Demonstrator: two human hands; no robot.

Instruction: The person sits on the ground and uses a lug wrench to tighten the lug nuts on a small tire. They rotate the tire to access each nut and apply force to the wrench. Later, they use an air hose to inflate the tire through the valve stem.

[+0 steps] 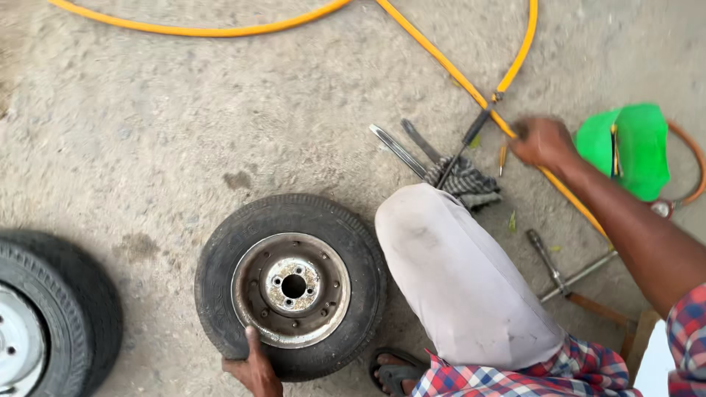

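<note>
Roughly, by size: bare concrete floor (184,103), with a second tyre (51,316) at the left edge, partly out of frame, so two tyres counted

Main tyre (290,287) lies flat beside the person's bent knee (460,279), still mounted on its rusty steel rim (291,289); four bolt holes around the hub, no bolts in them. Judged from this, the wheel is off its vehicle but the tyre is not yet off the rim or visibly pried

Yellow hose (441,59) runs across the top and down to the right; looks like one hose, looped. One green plastic container (632,147) at right. One cross-shaped wrench (566,276) on the floor. Two flat metal levers (408,147) lie on one striped rag (467,180)

Left hand (254,367) rests on the near edge of the tyre, fingers laid over the rubber, steadying rather than clenched. Right hand (543,141), blurred, is closed around the hose near its fitting (478,125)
</note>
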